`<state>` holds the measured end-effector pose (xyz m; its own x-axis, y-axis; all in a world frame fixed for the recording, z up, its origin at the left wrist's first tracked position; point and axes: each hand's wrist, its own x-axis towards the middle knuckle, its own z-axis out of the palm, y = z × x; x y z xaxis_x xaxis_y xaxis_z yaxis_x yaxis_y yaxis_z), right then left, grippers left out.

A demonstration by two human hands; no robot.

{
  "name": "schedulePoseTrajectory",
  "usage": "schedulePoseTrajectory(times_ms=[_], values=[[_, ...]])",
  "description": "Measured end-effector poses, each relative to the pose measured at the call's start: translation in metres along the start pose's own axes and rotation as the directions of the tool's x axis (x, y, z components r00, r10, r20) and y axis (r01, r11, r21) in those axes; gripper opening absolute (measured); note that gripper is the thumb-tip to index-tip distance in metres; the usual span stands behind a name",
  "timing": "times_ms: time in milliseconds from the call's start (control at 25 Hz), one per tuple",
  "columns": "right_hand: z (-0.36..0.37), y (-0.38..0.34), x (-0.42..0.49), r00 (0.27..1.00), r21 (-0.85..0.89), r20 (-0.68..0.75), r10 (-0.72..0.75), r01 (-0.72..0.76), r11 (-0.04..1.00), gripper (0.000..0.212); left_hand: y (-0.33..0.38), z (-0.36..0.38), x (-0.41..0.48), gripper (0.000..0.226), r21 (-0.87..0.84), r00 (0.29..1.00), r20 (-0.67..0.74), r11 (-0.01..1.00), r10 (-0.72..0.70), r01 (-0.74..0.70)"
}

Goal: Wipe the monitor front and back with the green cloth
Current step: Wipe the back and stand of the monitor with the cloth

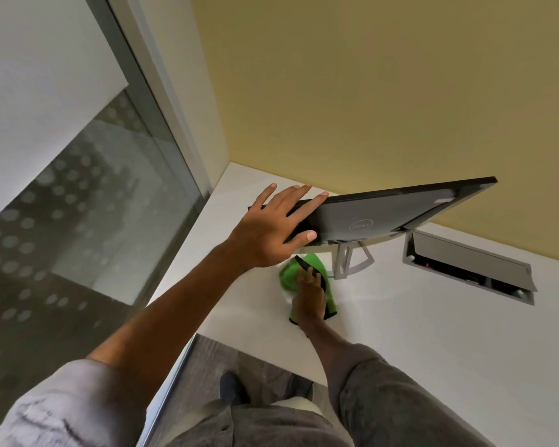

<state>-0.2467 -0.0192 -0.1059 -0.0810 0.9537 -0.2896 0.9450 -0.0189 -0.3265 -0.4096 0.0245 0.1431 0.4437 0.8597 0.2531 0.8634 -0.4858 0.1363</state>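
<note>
Person is standing at the desk [400,324] with the monitor [384,217] showing its back, logo side up toward the camera. Monitor is sitting on its stand [349,259], tilted, near the yellow wall.

Left hand [265,230] is lying spread on the monitor's left end, fingers straight and reaching over the top edge, thumb splayed low on the back panel. Nothing is being clutched, just a flat brace. Likely reason: it is steadying the panel so it isn't swivelling or tipping while the other hand is wiping.

Right hand [309,296] is gripping the cloth [289,274], fingers curled into the bunched green fabric, black trim showing beside the knuckles. Cloth is blurred, so probably moving.

Cloth is sitting low, just over the desk, below the monitor's lower left corner and just left of the stand. It is not touching the panel; whether it is touching the desk is unclear. It is directly under the left hand, near it but apart.

Judgement: back side is exposed and ready, and the cloth needs lifting to the panel.

Open hatch [465,262] is sitting in the desk to the right, well apart from both hands.
</note>
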Motion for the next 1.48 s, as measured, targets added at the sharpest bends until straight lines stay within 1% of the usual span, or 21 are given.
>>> schedulePoseTrajectory(times_ms=[40, 120, 160, 280, 360, 400, 480, 560, 640, 720, 760, 800, 840, 920, 1000, 1080, 1160, 1200, 1320, 1400, 1480], values=[[-0.003, -0.01, -0.002, 0.994, 0.036, 0.042, -0.101, 0.099, 0.994, 0.065, -0.001, -0.001, 0.001, 0.067, -0.006, 1.0, 0.008, 1.0, -0.003, 0.003], [-0.004, -0.028, -0.018, 0.952, 0.071, 0.107, -0.288, 0.282, 0.957, 0.06, -0.004, -0.003, 0.002, 0.067, -0.009, 1.0, 0.027, 1.0, 0.001, -0.001], [-0.006, -0.032, -0.029, 0.948, 0.109, 0.064, -0.311, 0.303, 0.947, 0.061, -0.006, -0.004, 0.003, 0.067, -0.011, 0.999, 0.034, 1.0, 0.002, -0.001], [-0.022, -0.01, -0.036, 0.967, 0.188, -0.201, -0.154, 0.192, 0.963, 0.06, -0.006, -0.005, 0.004, 0.067, -0.034, 0.998, 0.064, 0.999, -0.017, 0.02], [-0.03, 0.021, -0.028, 0.953, 0.13, -0.301, -0.037, 0.08, 0.988, 0.063, -0.003, -0.005, 0.004, 0.067, -0.045, 0.996, 0.083, 0.998, -0.034, 0.038], [-0.032, 0.033, -0.022, 0.958, 0.09, -0.288, 0.011, 0.016, 0.996, 0.07, -0.002, -0.005, 0.004, 0.067, -0.048, 0.995, 0.092, 0.998, -0.036, 0.041], [-0.025, 0.044, -0.016, 0.981, -0.023, -0.179, 0.074, -0.079, 0.997, 0.077, -0.001, -0.007, 0.005, 0.067, -0.036, 0.993, 0.109, 0.999, -0.035, 0.039], [-0.014, 0.033, -0.015, 0.993, -0.1, -0.075, 0.089, -0.096, 0.99, 0.078, -0.002, -0.008, 0.007, 0.065, 0.007, 0.993, 0.118, 1.0, -0.031, 0.031], [-0.011, 0.016, -0.008, 1.0, -0.088, 0.008, 0.025, -0.024, 0.996, 0.072, -0.002, -0.009, 0.008, 0.066, 0.048, 0.992, 0.126, 0.999, -0.023, 0.017], [-0.014, 0.003, -0.002, 0.986, -0.004, 0.089, -0.143, 0.144, 0.99, 0.065, -0.002, -0.011, 0.008, 0.067, 0.066, 0.991, 0.13, 0.998, -0.021, 0.012], [-0.017, -0.001, -0.004, 0.969, 0.069, 0.102, -0.224, 0.218, 0.974, 0.062, -0.001, -0.012, 0.008, 0.068, 0.062, 0.991, 0.134, 0.998, -0.018, 0.01], [-0.018, 0.0, -0.008, 0.959, 0.128, 0.039, -0.281, 0.275, 0.953, 0.059, -0.001, -0.013, 0.008, 0.068, 0.057, 0.99, 0.139, 0.998, -0.014, 0.006], [-0.018, 0.003, -0.013, 0.955, 0.181, -0.065, -0.289, 0.296, 0.938, 0.06, 0.0, -0.014, 0.007, 0.069, 0.055, 0.99, 0.143, 0.998, -0.012, 0.005], [-0.02, 0.01, -0.016, 0.955, 0.189, -0.217, -0.204, 0.246, 0.951, 0.07, 0.002, -0.013, 0.007, 0.068, 0.063, 0.99, 0.139, 0.998, -0.019, 0.01], [-0.025, 0.014, 0.003, 0.965, 0.12, -0.237, -0.11, 0.142, 0.983, 0.077, 0.002, -0.012, 0.007, 0.068, 0.053, 0.988, 0.15, 0.998, -0.021, 0.014], [-0.02, 0.015, 0.029, 0.974, 0.081, -0.224, -0.029, 0.048, 0.996, 0.071, 0.001, -0.014, 0.004, 0.068, 0.019, 0.985, 0.169, 1.0, -0.017, 0.014], [-0.018, 0.004, 0.051, 0.993, -0.007, -0.114, 0.028, -0.029, 1.0, 0.062, -0.001, -0.016, 0.005, 0.069, -0.02, 0.98, 0.199, 1.0, -0.02, 0.025], [-0.017, 0.0, 0.057, 0.998, -0.055, -0.055, 0.016, -0.019, 0.998, 0.059, -0.001, -0.017, 0.007, 0.07, -0.031, 0.975, 0.222, 0.999, -0.027, 0.035], [-0.015, 0.002, 0.06, 0.992, -0.227, 0.049, -0.119, 0.127, 0.965, 0.057, -0.004, -0.015, 0.009, 0.07, -0.008, 0.965, 0.257, 0.998, -0.052, 0.056], [-0.019, 0.015, 0.054, 0.98, -0.265, 0.114, -0.164, 0.189, 0.945, 0.056, -0.004, -0.014, 0.01, 0.068, 0.007, 0.968, 0.245, 0.999, -0.045, 0.045], [-0.024, 0.027, 0.031, 0.961, -0.255, 0.147, -0.236, 0.267, 0.929, 0.053, -0.003, -0.013, 0.008, 0.069, 0.031, 0.971, 0.235, 0.999, -0.035, 0.028]])
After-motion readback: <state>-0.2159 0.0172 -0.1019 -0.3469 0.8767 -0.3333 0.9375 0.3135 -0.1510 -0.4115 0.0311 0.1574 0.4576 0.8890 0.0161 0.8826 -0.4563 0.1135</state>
